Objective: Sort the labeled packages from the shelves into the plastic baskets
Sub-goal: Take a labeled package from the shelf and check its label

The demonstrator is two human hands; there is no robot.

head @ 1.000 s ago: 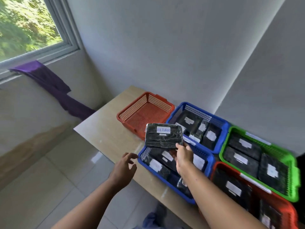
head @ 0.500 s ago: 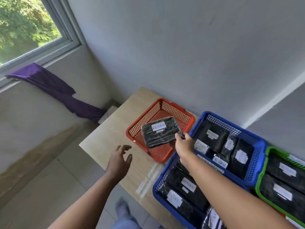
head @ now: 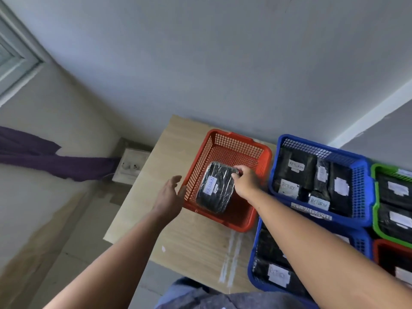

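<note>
A black wrapped package (head: 215, 189) with a white "RETURN" label lies inside the orange basket (head: 260, 157) at the table's left end. My right hand (head: 245, 182) pinches the package's far right corner. My left hand (head: 170, 195) is open, fingers straight, at the basket's left rim; whether it touches the rim I cannot tell. To the right, a blue basket (head: 363, 192) holds several black "RETURN" packages.
A second blue basket (head: 253, 270) of packages sits at the table's front right, with a green basket (head: 375, 210) and another orange basket (head: 379, 248) at the right edge. The wooden table (head: 178, 152) stands against a grey wall. Purple cloth (head: 55, 161) hangs at left.
My right hand has lowered the package from above the orange basket down into it and turned it lengthwise. My left hand has moved forward to the basket's left rim.
</note>
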